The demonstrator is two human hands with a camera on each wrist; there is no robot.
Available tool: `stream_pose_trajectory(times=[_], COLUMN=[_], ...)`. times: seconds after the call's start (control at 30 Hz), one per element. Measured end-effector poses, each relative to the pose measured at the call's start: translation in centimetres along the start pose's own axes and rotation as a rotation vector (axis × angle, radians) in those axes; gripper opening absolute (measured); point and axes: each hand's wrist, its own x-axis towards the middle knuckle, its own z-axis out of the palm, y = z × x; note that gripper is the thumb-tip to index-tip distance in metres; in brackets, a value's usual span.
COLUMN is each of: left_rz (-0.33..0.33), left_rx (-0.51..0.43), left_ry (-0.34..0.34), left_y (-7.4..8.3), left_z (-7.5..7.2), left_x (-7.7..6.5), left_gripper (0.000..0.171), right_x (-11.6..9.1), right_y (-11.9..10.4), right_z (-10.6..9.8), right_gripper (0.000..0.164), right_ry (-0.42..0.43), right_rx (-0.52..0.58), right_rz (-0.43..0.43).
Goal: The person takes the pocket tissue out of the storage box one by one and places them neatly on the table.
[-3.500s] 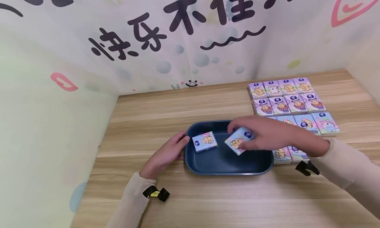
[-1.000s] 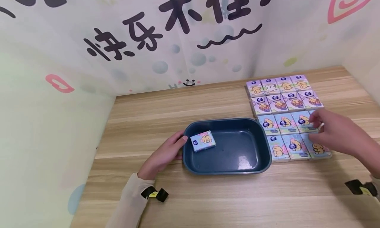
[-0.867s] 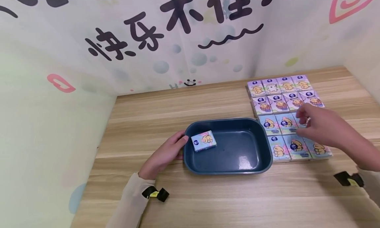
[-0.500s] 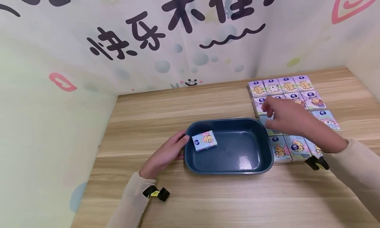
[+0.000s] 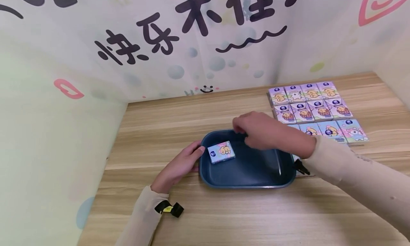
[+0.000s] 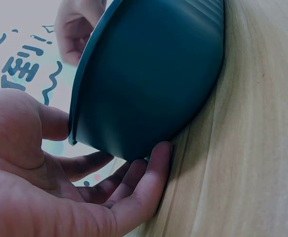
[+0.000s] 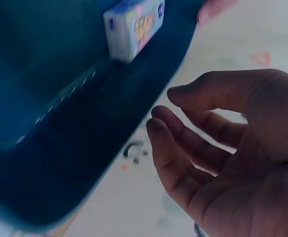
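A dark blue rectangular plastic basin (image 5: 253, 173) sits on the wooden table. One small cartoon-printed pack (image 5: 221, 152), like a pocket tissue pack, lies inside it near the left end. My left hand (image 5: 179, 166) holds that end, thumb at the rim and fingers against the outer wall, as the left wrist view shows. Over the basin's back rim hovers my right hand (image 5: 261, 130). In the right wrist view its fingers (image 7: 171, 163) are loosely bent with nothing between them. The right forearm hides part of the packs on the right.
Rows of similar packs (image 5: 320, 110), purple at the back and light blue in front, lie right of the basin. A printed cloth wall (image 5: 198, 68) with large black characters closes off the table's back. Wood surface (image 5: 237, 217) extends in front.
Earlier my right hand held a light blue pack over the basin. It was then at the front rows of packs and has since moved left over the basin, holding nothing. The left hand stays put.
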Motion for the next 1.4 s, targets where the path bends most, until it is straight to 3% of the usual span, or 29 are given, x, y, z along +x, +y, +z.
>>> stream_pose_trajectory(times=[0.4, 0.6, 0.73, 1.07, 1.4], left_rz=[-0.009, 0.0, 0.017, 0.006, 0.003], left_rx=[0.003, -0.013, -0.026, -0.021, -0.011], left_ry=[-0.015, -0.028, -0.036, -0.027, -0.006], left_y=[0.1, 0.1, 0.1, 0.0, -0.1], left_z=[-0.2, -0.3, -0.2, 0.0, 0.0], left_x=[0.0, -0.1, -0.1, -0.1, 0.0], left_gripper=[0.054, 0.054, 0.054, 0.052, 0.052], right_x=[3.5, 3.9, 3.7, 2.7, 0.4], right_y=[-3.7, -4.4, -4.4, -3.6, -1.3], right_z=[3.5, 5.1, 5.3, 5.2, 3.9], right_gripper=[0.038, 0.054, 0.055, 0.06, 0.029], right_ry=[-0.164, -0.176, -0.167, -0.148, -0.098], right_rx=[-0.186, -0.309, -0.335, -0.234, -0.008], right_rz=[-0.177, -0.17, -0.154, -0.146, -0.08])
